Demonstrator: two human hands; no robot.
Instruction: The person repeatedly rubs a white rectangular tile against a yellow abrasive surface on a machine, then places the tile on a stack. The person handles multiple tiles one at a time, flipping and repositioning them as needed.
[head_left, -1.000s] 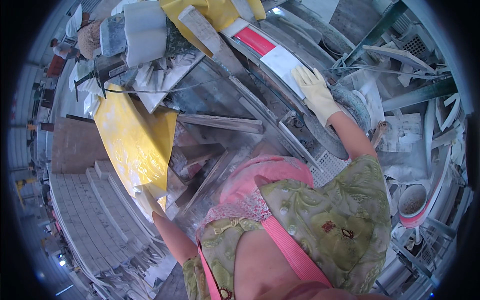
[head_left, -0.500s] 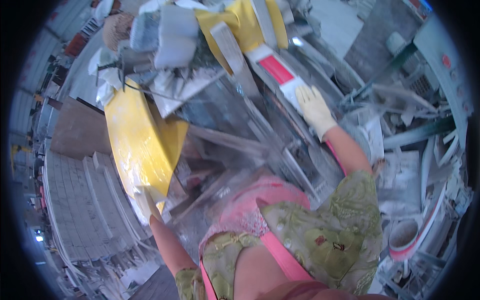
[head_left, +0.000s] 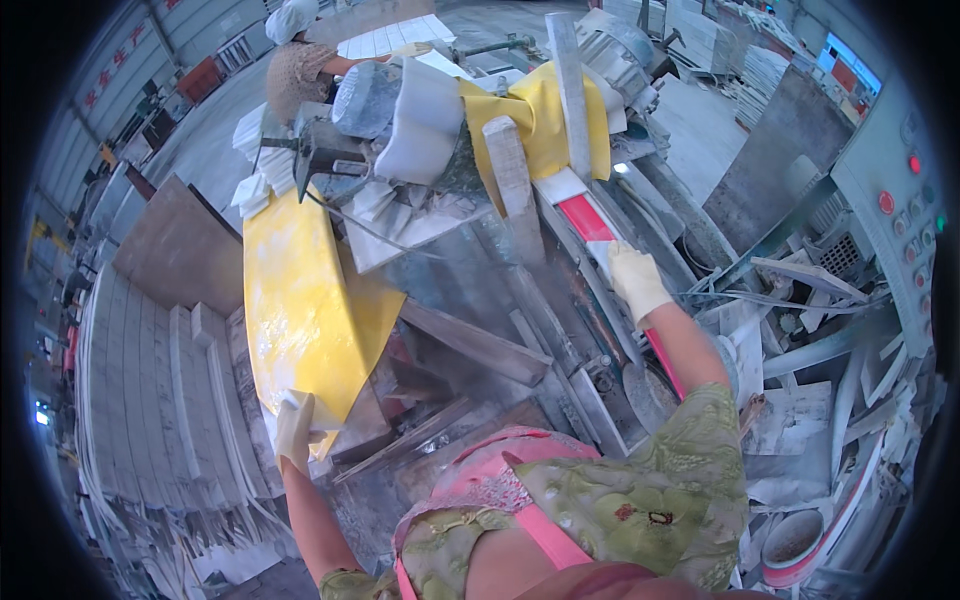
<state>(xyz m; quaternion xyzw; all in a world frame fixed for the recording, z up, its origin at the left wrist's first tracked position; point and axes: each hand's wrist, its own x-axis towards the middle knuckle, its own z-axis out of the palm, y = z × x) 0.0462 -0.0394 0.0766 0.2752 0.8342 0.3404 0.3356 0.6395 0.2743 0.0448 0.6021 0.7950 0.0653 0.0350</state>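
My left hand, in a pale glove, is closed around a small white stone piece at the near end of a wet yellow sheet. The sheet drapes over a long support on the left, and the fingertips are partly hidden. My right hand, gloved alike, lies with fingers extended on a white stone strip. That strip sits on a narrow red belt, which runs on beneath my wrist. Farther up the belt is another white piece, by a second yellow sheet hung over the machine.
A control panel with buttons stands at right. Stacked pale strips fill the left side. A dusty motor and grey bars lie ahead. Scrap pieces and a round bucket are at right. A co-worker stands far left.
My view has tilted up, bringing the co-worker and control panel further into sight. The right hand's fingers look less spread on the strip. The left hand stays at the yellow sheet's end.
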